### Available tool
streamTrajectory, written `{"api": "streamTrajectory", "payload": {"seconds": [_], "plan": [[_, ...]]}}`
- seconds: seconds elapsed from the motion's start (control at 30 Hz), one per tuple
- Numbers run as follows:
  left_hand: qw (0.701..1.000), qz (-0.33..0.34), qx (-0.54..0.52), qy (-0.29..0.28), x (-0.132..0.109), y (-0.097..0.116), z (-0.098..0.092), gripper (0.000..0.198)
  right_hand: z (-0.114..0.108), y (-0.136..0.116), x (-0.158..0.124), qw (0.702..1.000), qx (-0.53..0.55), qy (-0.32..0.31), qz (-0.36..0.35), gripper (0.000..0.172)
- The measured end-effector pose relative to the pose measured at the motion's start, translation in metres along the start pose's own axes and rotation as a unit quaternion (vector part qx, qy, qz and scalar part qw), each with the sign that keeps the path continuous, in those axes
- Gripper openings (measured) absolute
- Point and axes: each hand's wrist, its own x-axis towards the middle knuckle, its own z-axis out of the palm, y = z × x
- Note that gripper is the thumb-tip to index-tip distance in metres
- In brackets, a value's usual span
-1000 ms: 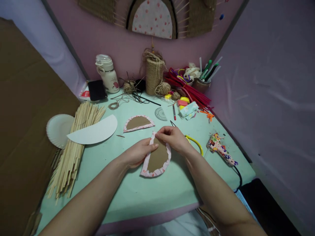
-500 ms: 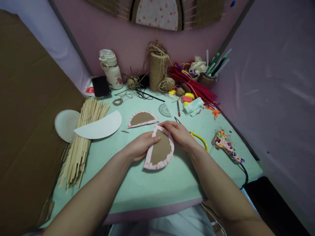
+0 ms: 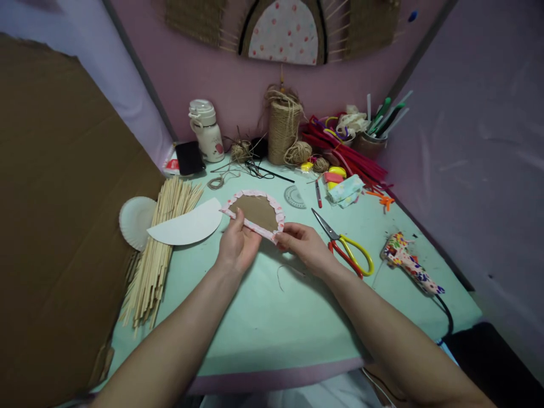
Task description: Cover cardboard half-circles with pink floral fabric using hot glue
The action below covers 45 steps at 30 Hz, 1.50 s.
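A half-round cardboard piece [image 3: 257, 211] with a pink-spotted cloth edge is held over the table, its straight side toward me. My left hand [image 3: 238, 241] grips that straight side, thumb on top and fingers beneath. At the right corner, my right hand [image 3: 304, 243] pinches the cloth edge between thumb and fingers. Scissors [image 3: 340, 241] with red and yellow handles lie to the right of my right hand. A white paper half-shape [image 3: 187, 224] rests to the left, over a bundle of thin sticks [image 3: 157, 260].
Behind stand a bottle [image 3: 208, 133], a twine spool [image 3: 283, 127] and a cup of sticks [image 3: 369, 144]. A clear protractor [image 3: 294, 196] lies mid-table. A patterned glue gun [image 3: 412, 265] is at the right, a white paper plate [image 3: 136, 222] at the left.
The held piece has turned from upright to lying with its straight side toward me, and moved up-left. It now covers where the second half-round lay. The scissors are uncovered. The view has shifted.
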Motion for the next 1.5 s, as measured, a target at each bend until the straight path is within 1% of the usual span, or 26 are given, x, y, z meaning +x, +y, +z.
{"api": "streamTrajectory", "payload": {"seconds": [0.1,0.2,0.33,0.4,0.43,0.5,0.57,0.63,0.77,0.87,0.93,1.03,1.27,1.4,1.5], "plan": [[0.999,0.0,0.017,-0.032,-0.004,-0.006,-0.003,0.029,0.0,-0.003,0.0,0.999,-0.022,0.036,-0.003,0.025],[0.997,-0.026,0.052,-0.055,-0.009,-0.01,-0.003,0.026,-0.005,-0.004,0.0,0.998,-0.035,0.053,-0.008,0.027],[0.992,-0.057,0.099,-0.061,-0.012,-0.01,-0.004,0.028,-0.013,-0.003,0.002,0.999,-0.022,0.023,-0.005,0.032],[0.991,-0.058,0.103,-0.055,-0.011,-0.01,-0.005,0.028,-0.016,-0.003,0.003,1.0,0.011,0.003,-0.007,0.041],[0.992,-0.058,0.103,-0.053,-0.01,-0.01,-0.006,0.029,-0.017,-0.003,0.004,1.0,0.027,0.003,-0.01,0.045],[0.991,-0.058,0.107,-0.058,-0.01,-0.011,-0.007,0.033,-0.019,-0.004,0.006,0.999,0.027,0.031,-0.026,0.046],[0.989,-0.064,0.111,-0.07,-0.011,-0.013,-0.007,0.036,-0.019,-0.005,0.007,0.996,-0.008,0.075,-0.048,0.04],[0.988,-0.072,0.113,-0.077,-0.013,-0.016,-0.007,0.037,-0.02,-0.005,0.007,0.992,-0.037,0.101,-0.066,0.034],[0.988,-0.083,0.112,-0.068,-0.017,-0.019,-0.006,0.038,-0.02,-0.002,0.008,0.989,-0.048,0.116,-0.075,0.033],[0.987,-0.091,0.109,-0.07,-0.018,-0.02,-0.006,0.04,-0.022,0.0,0.009,0.988,-0.052,0.12,-0.078,0.042],[0.987,-0.094,0.109,-0.076,-0.019,-0.022,-0.007,0.04,-0.024,0.0,0.009,0.985,-0.078,0.129,-0.083,0.047],[0.983,-0.1,0.127,-0.092,-0.022,-0.026,-0.009,0.037,-0.026,-0.001,0.009,0.977,-0.128,0.145,-0.092,0.044],[0.974,-0.097,0.182,-0.095,-0.025,-0.028,-0.012,0.033,-0.026,-0.003,0.008,0.963,-0.194,0.152,-0.112,0.043],[0.973,-0.097,0.183,-0.099,-0.024,-0.026,-0.011,0.035,-0.029,-0.005,0.008,0.963,-0.203,0.141,-0.106,0.052],[0.965,-0.126,0.203,-0.105,-0.024,-0.025,-0.01,0.032,-0.035,-0.007,0.009,0.969,-0.195,0.13,-0.082,0.058]]}}
